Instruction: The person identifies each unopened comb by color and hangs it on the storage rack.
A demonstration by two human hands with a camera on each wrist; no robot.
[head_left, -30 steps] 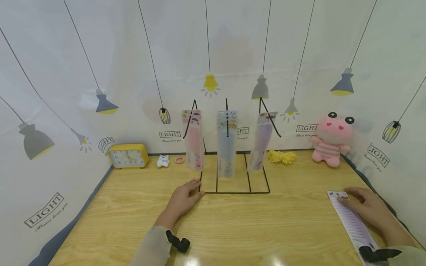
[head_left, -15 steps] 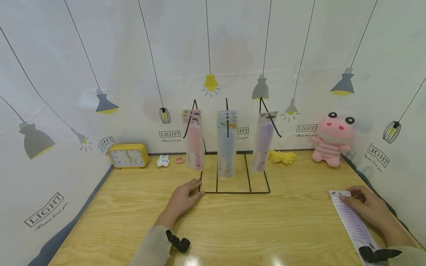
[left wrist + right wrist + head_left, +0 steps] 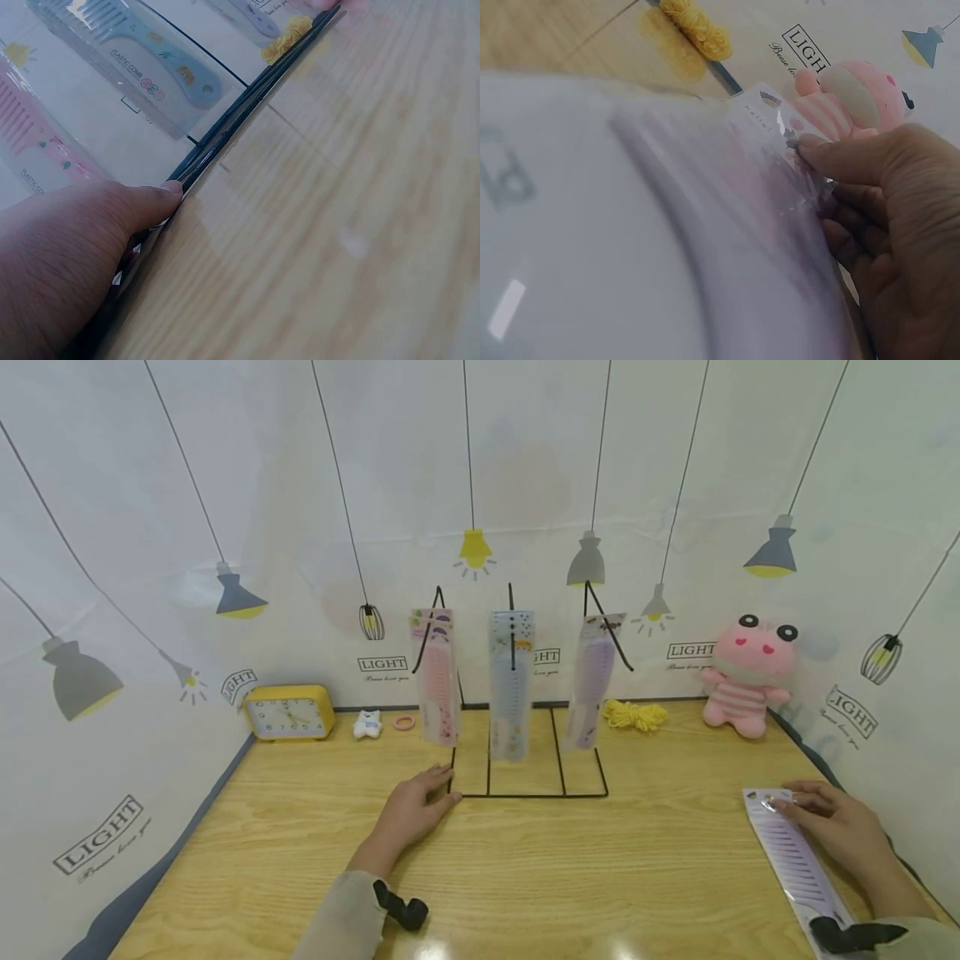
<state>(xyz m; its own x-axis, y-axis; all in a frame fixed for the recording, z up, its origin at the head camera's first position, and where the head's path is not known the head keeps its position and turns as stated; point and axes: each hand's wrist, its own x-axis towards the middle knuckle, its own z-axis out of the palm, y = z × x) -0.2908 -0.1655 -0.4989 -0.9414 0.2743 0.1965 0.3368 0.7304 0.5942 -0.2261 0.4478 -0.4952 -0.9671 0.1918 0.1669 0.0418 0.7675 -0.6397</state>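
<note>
My right hand (image 3: 843, 831) pinches the top of a purple comb in a clear packet (image 3: 795, 852) between thumb and fingers, at the table's right side. In the right wrist view the packaged comb (image 3: 765, 247) fills much of the frame, blurred. A black wire rack (image 3: 528, 795) stands mid-table. Its hooks carry a pink packaged comb (image 3: 437, 693), a blue packaged comb (image 3: 510, 693) and a purple packaged comb (image 3: 591, 689). My left hand (image 3: 412, 806) rests at the rack's front left corner, fingers fairly straight; its thumb (image 3: 161, 196) touches the base wire in the left wrist view.
Along the back stand a yellow clock (image 3: 288, 712), a small white bear figure (image 3: 367, 724), a pink ring (image 3: 404, 723), a yellow bundle of cord (image 3: 636, 716) and a pink plush toy (image 3: 750, 685). A lamp-printed cloth (image 3: 300, 527) surrounds the wooden table (image 3: 562, 877).
My right hand has shifted slightly right with the comb packet, which has turned a little. The purple comb on the rack has swung slightly. My left hand has stayed put.
</note>
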